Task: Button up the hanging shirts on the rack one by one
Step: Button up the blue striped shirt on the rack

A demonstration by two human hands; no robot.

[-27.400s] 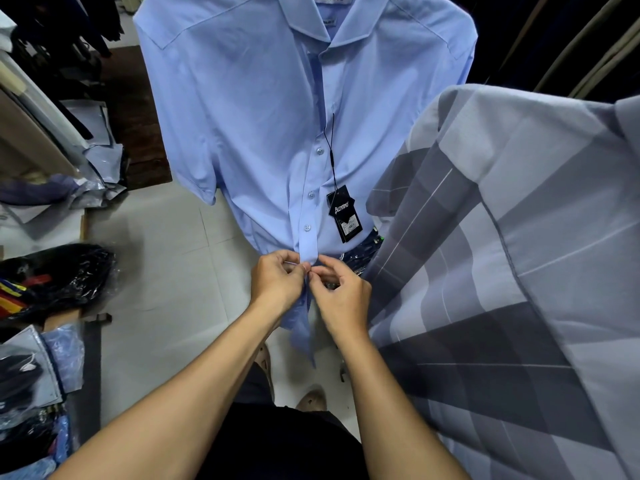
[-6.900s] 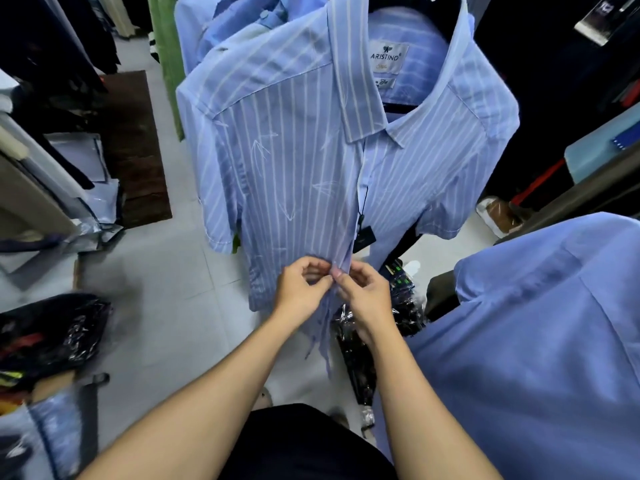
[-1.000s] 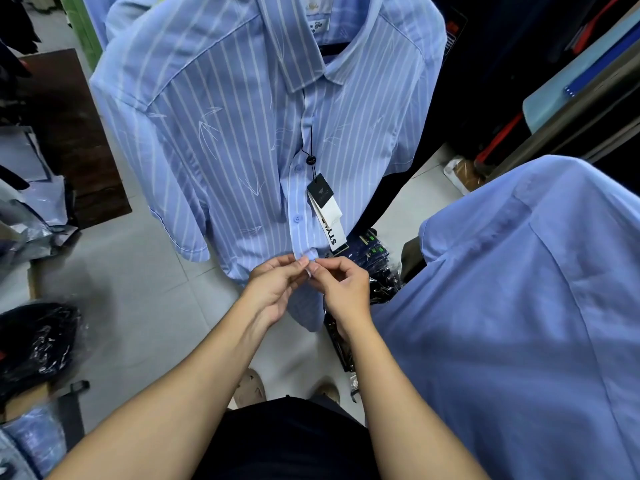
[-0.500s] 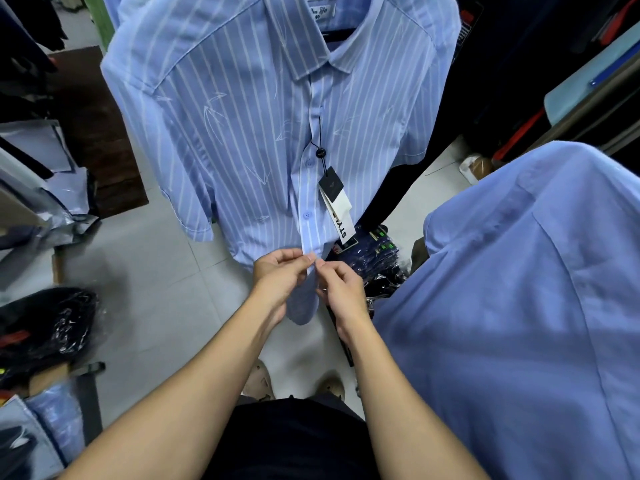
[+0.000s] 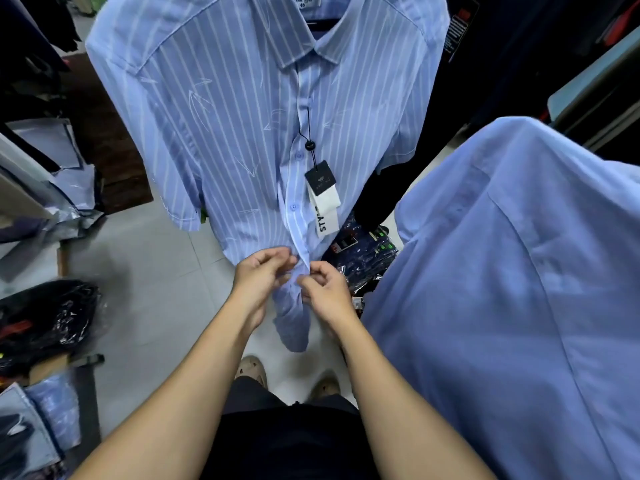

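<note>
A blue striped shirt [image 5: 221, 126] with white stripes hangs in front of me, short-sleeved. Its placket is closed down to a button [image 5: 294, 206] below the black and white price tag [image 5: 322, 195]. My left hand [image 5: 259, 275] pinches the left edge of the placket near the hem. My right hand [image 5: 323, 289] pinches the right edge beside it, fingertips almost touching those of the left. The lowest button is hidden between my fingers. The shirt tail [image 5: 292, 323] hangs loose below my hands.
A plain blue shirt [image 5: 519, 289] hangs close on my right. Dark garments fill the back right. Packaged clothes [image 5: 363, 265] lie on the floor behind the shirt, a black plastic bag [image 5: 45, 320] sits at left, and a brown mat [image 5: 104, 150] lies on the tiled floor.
My hands have stayed at the bottom of the placket, shifting slightly lower along it. The view has tilted, bringing the shirt a little more to the centre.
</note>
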